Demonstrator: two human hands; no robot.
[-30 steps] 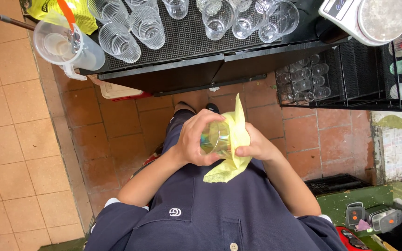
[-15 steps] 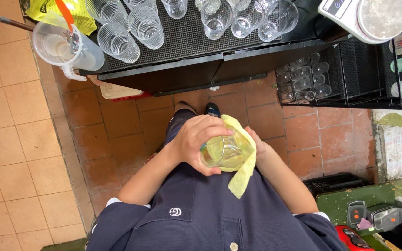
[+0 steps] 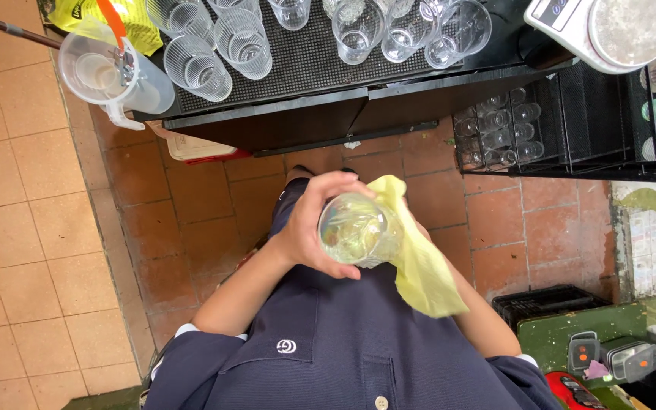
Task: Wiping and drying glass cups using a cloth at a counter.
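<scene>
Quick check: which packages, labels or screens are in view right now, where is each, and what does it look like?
Yellow bag: top left on the counter, crumpled, with dark print.
Scale: top right, white body, round metal plate, small panel at its corner.
Small devices: bottom right, grey with orange buttons.
Shirt emblem: small, white, on the dark shirt.

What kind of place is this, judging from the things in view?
Probably the working side of a bar or café: many clear glasses drying on a black mat, more in a rack, and the left hand holds a glass against a yellow cloth.

Clear glasses stand on a black mat, a plastic jug beside them, terracotta floor tiles below
</scene>
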